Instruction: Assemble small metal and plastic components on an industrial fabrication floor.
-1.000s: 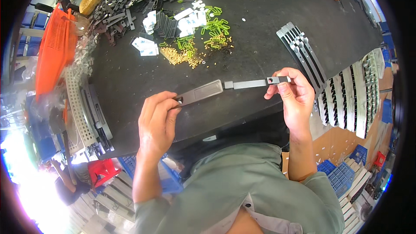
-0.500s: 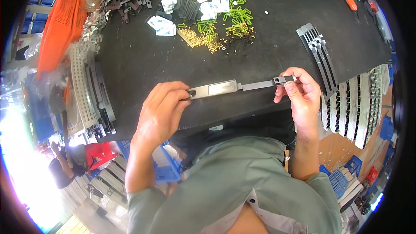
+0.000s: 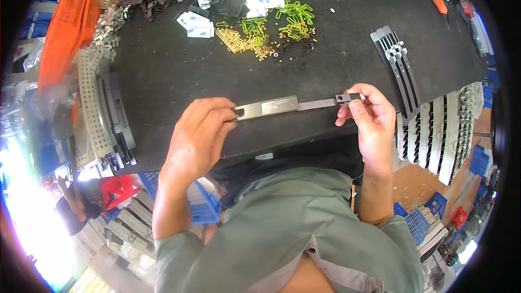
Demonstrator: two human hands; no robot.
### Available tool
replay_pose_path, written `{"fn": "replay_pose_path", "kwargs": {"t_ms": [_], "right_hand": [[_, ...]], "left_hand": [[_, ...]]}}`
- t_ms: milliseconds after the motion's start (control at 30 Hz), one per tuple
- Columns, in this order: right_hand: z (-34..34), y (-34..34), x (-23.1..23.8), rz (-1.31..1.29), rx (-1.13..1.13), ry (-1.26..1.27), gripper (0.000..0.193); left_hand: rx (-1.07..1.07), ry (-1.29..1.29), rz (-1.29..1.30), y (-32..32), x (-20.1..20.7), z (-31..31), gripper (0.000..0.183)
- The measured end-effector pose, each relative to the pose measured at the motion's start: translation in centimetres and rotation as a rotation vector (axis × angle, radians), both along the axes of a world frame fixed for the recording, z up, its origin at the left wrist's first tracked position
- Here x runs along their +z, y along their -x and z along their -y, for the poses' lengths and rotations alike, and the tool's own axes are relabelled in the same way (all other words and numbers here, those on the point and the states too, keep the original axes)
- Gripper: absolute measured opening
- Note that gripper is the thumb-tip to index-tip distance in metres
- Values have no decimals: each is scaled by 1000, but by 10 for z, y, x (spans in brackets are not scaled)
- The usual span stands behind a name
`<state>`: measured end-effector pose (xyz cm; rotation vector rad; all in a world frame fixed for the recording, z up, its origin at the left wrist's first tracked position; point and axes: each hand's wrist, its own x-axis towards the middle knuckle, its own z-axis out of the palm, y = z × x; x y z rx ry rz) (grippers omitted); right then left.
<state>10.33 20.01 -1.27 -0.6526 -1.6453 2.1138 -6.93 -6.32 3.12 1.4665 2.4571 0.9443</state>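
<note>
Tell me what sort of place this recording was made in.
Probably an assembly workshop: small gold-coloured pieces and green clips lie heaped on a black worktop, with similar dark strips laid side by side toward the right.

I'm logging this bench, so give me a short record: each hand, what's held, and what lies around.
Left hand: holding the wide end of the long metal part
Right hand: holding its narrow end
Held position: between both hands, above the black table
Table, far side: white cards, green loops, small gold-coloured pieces
Table, right: dark strips side by side
</note>
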Motion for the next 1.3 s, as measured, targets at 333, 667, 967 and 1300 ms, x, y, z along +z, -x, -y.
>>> {"fn": "replay_pose_path", "kwargs": {"t_ms": [333,667,967,1300], "right_hand": [[8,2,-12,-10,11,-48,17],[-1,-1,-24,-202,16,-146,13],[3,2,-28,-194,40,-66,15],[5,4,-23,-174,7,-11,15]], "left_hand": [[22,-47,-3,0,-13,8,18],[84,-252,-52,-18,-52,11,25],[117,-198,22,-18,-44,14,34],[43,-63,70,-39,-16,-71,59]]}}
